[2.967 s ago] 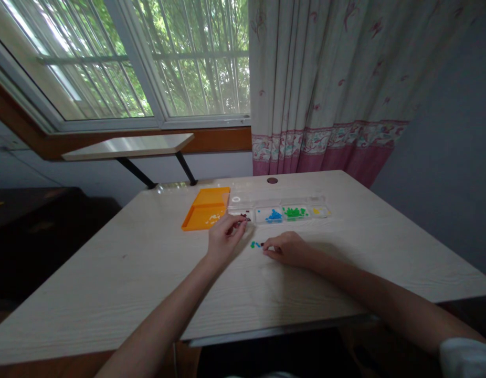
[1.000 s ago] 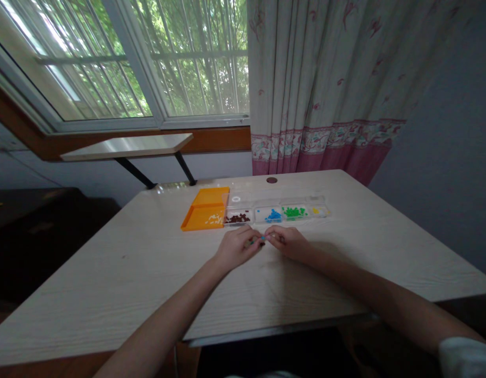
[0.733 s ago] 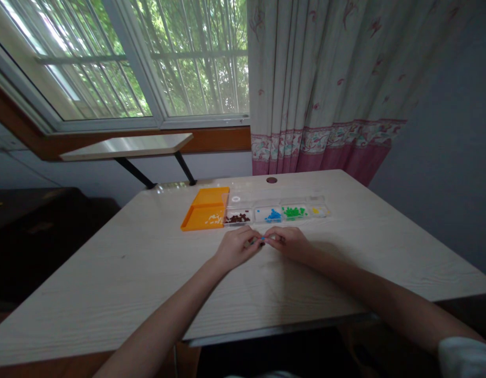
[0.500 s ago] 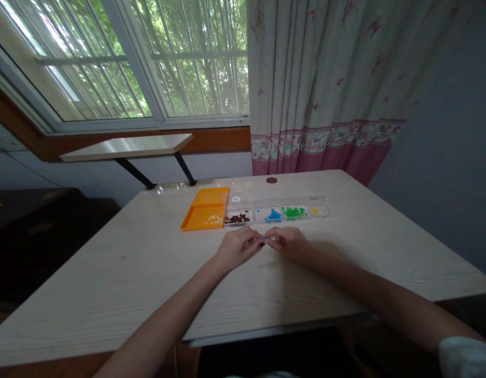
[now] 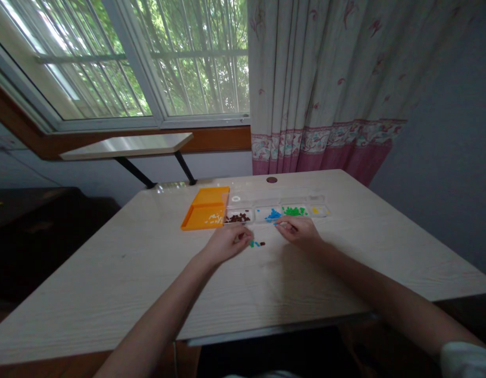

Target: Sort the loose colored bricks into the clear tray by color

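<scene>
My left hand is closed, fingers curled together just left of some small loose pieces on the table; whether anything is pinched in it is hidden. Beside its fingertips lie a green piece, a light blue piece and a dark brown piece. My right hand pinches a tiny blue piece between thumb and finger, at the near edge of the clear compartment box. Just beyond it is a heap of blue pieces in one compartment.
Other compartments hold brown pieces, green pieces and yellow pieces. An open orange case with white pieces stands at left. A raised shelf sits at the table's back left.
My hands have come apart: the left moved slightly left, the right moved right and away from me towards the blue heap. Small pieces between them on the table now show.
</scene>
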{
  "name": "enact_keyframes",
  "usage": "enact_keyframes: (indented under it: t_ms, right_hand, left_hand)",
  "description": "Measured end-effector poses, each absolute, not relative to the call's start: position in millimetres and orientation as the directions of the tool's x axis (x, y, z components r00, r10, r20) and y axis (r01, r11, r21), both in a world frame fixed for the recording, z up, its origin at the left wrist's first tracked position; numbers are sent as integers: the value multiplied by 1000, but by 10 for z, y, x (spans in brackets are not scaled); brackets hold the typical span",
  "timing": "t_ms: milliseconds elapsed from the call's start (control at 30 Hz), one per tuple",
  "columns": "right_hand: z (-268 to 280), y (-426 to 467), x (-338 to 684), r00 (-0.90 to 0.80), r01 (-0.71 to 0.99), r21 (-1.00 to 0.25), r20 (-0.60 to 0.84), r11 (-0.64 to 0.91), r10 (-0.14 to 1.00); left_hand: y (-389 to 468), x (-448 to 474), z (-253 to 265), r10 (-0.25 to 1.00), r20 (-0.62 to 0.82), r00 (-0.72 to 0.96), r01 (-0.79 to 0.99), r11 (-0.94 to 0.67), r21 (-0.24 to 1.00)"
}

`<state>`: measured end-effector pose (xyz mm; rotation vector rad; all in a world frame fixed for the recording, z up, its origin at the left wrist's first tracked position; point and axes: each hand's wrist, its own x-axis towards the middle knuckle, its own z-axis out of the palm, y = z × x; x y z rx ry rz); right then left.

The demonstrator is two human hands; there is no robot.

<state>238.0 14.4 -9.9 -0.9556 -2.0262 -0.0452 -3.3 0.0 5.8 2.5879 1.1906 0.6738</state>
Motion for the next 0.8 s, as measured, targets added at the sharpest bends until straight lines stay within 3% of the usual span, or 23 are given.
enact_keyframes:
  t_ms: [200,800]
  right_hand:
    - [-39,165,2451,-324,667,-247,754,703,572]
    - [-96,169,2424,-319,661,-256,755,706,573]
  left_hand:
    - [0,-56,34,752,191,631,681,-655,327]
    - [-24,-13,12,753,151,640,684,-649,335]
